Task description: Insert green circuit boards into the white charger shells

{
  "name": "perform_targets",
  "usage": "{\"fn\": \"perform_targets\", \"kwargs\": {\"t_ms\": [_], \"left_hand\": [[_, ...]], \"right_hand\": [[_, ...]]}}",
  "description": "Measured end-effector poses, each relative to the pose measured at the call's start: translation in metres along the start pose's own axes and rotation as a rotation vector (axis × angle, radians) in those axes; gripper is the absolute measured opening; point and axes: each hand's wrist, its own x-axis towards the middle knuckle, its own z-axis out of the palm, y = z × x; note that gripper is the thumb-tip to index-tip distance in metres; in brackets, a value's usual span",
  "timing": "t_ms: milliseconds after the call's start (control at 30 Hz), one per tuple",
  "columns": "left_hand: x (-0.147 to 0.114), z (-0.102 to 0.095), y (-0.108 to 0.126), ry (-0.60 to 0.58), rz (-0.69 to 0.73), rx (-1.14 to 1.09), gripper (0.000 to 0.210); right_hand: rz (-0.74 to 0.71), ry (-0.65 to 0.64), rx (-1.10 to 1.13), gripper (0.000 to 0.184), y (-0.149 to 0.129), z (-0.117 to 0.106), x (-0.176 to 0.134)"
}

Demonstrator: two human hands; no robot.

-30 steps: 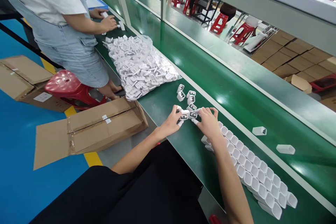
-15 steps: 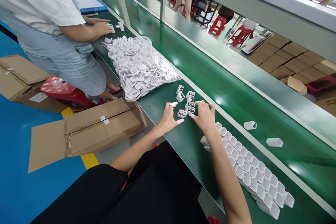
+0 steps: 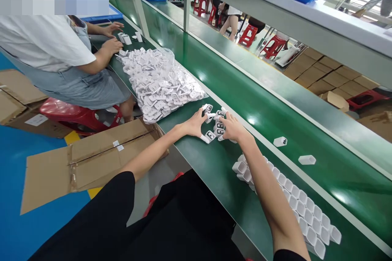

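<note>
My left hand [image 3: 195, 124] is open, thumb and fingers spread, with white caps on the fingertips. Its fingers reach a small white plastic housing [image 3: 209, 108] with dark parts inside, and its thumb touches a lower housing [image 3: 210, 135]. Opposite it, my right hand [image 3: 234, 127] curls its capped fingers around the ends of a short stack of similar housings [image 3: 219, 125] lying on the green bench [image 3: 196, 159]. The fingers partly cover that stack. Under my right forearm lie rows of hollow white housings [image 3: 309, 216], open ends facing me.
A clear bag of small white plastic parts [image 3: 162, 81] lies left of my hands. Two loose housings [image 3: 280, 141] rest on the green belt. A co-worker's hands [image 3: 112, 38] handle white pieces at the far left. An open cardboard box [image 3: 101, 151] stands beside the bench.
My left hand has moved onto the loose housings, its fingers now touching them. My right hand has closed around the stack. The co-worker's hands have moved apart and the view has shifted slightly.
</note>
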Motion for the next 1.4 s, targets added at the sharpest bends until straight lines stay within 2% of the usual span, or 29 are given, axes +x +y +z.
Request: {"fn": "perform_targets", "kwargs": {"t_ms": [167, 300, 400, 533, 733, 900, 1133, 1200, 1333, 1400], "left_hand": [[-0.002, 0.005, 0.002, 0.088, 0.022, -0.034, 0.107], [-0.004, 0.002, 0.006, 0.080, 0.070, -0.108, 0.091], [-0.004, 0.000, 0.005, 0.071, 0.094, -0.138, 0.094], [0.001, -0.009, 0.000, 0.050, 0.172, -0.109, 0.113], [0.029, -0.032, -0.006, 0.015, 0.276, -0.195, 0.127], [0.047, -0.030, -0.009, -0.025, 0.278, -0.260, 0.109], [0.030, -0.026, -0.009, -0.008, 0.274, -0.185, 0.067], [0.024, -0.026, -0.006, -0.008, 0.263, -0.193, 0.068], [0.016, -0.021, 0.001, -0.014, 0.217, -0.202, 0.084], [0.011, -0.017, 0.004, 0.006, 0.205, -0.192, 0.083]], "right_hand": [[-0.032, -0.066, 0.012, 0.072, 0.004, -0.002, 0.012], [-0.027, -0.077, 0.015, 0.063, 0.004, -0.002, 0.016], [-0.016, -0.082, 0.022, 0.062, 0.002, -0.002, 0.015], [-0.006, -0.086, 0.045, 0.058, 0.000, -0.003, 0.012], [-0.032, -0.076, 0.108, 0.050, 0.000, -0.001, 0.009], [-0.058, -0.051, 0.163, 0.050, 0.004, 0.007, 0.006], [-0.019, 0.006, 0.177, 0.053, 0.005, 0.021, 0.003], [-0.019, 0.015, 0.181, 0.058, 0.005, 0.023, 0.003], [-0.043, 0.027, 0.191, 0.069, 0.004, 0.024, 0.002], [-0.057, 0.037, 0.196, 0.073, 0.003, 0.023, 0.001]]}}
